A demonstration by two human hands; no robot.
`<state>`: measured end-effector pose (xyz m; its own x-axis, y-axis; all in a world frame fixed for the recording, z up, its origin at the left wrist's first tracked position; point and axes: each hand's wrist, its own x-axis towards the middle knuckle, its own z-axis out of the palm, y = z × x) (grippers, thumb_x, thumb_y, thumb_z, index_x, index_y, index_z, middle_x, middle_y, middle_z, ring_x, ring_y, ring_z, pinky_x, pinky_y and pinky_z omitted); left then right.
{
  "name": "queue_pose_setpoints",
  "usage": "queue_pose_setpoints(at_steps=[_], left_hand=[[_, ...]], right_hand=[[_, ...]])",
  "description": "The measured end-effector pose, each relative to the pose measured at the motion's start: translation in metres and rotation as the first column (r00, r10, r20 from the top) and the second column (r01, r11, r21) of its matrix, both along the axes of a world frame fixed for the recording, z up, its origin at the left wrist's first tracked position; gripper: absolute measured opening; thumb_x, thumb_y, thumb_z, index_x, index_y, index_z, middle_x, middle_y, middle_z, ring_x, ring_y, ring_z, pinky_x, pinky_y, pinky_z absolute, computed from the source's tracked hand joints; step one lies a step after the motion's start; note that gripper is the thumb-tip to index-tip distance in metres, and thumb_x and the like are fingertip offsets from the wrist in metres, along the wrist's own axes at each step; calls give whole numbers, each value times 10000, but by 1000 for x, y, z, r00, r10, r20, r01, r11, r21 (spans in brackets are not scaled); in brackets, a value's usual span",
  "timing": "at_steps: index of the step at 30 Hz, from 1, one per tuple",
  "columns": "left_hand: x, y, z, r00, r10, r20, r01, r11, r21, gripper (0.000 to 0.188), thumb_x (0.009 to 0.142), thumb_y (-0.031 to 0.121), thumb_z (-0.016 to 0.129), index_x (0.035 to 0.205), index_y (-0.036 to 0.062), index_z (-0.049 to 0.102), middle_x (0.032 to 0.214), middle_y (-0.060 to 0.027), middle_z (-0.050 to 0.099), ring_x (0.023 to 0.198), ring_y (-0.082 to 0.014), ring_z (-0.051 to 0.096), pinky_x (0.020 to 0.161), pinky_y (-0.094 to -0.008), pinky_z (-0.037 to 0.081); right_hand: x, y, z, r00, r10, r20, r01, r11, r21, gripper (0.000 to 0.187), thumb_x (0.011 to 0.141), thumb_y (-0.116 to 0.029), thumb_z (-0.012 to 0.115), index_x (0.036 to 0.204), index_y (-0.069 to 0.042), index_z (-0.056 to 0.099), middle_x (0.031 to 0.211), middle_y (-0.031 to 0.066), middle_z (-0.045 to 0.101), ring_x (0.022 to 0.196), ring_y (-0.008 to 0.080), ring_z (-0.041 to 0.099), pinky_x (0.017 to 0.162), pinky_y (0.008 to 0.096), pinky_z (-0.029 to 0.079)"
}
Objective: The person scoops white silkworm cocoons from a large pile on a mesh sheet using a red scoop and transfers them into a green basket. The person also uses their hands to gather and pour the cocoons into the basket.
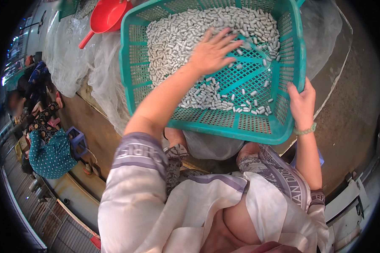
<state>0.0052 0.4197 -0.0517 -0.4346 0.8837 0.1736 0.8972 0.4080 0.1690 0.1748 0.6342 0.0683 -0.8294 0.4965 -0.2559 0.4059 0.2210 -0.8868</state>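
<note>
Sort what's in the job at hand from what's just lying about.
In use: teal basket, gripped by right hand; pale capsule-shaped pieces, left hand spread over them.

Seemingly just lying about: red scoop, translucent plastic sheeting, purple stool.

The left hand (209,57) has blurred fingertips; grey cylindrical pieces (177,42) beneath them are hidden; beyond them, the teal plastic basket (236,133) is cut off; left of them, so is the red scoop (107,17).

Pellets (169,46) lie in the basket (299,46), with a scoop (108,17) left of its far end.
</note>
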Motion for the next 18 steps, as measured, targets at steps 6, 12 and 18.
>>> queue_pose_setpoints(at_steps=[6,12,18], left_hand=[[67,-44,22,859,-328,393,332,941,60,623,797,537,556,1363,327,401,1506,-34,227,1379,-292,223,1075,-613,146],[55,49,15,965,-216,147,213,976,36,539,835,544,506,1335,361,421,1469,-21,309,1384,-231,218,1022,-696,119],[-43,-71,33,1000,5,15,-4,998,-68,694,783,527,568,1404,318,338,1498,-43,256,1398,-262,178,1049,-656,76]], right_hand=[[-1,7,-5,1000,15,24,-16,998,61,201,814,-43,566,995,42,593,816,69,653,713,107,579,660,273,466],[0,2,-7,1000,-11,-15,11,1000,2,193,815,-49,572,985,40,592,793,45,636,689,90,553,634,253,450],[7,13,-9,1000,-19,11,19,999,27,203,826,-57,583,1001,44,590,807,29,628,701,75,535,633,241,440]])
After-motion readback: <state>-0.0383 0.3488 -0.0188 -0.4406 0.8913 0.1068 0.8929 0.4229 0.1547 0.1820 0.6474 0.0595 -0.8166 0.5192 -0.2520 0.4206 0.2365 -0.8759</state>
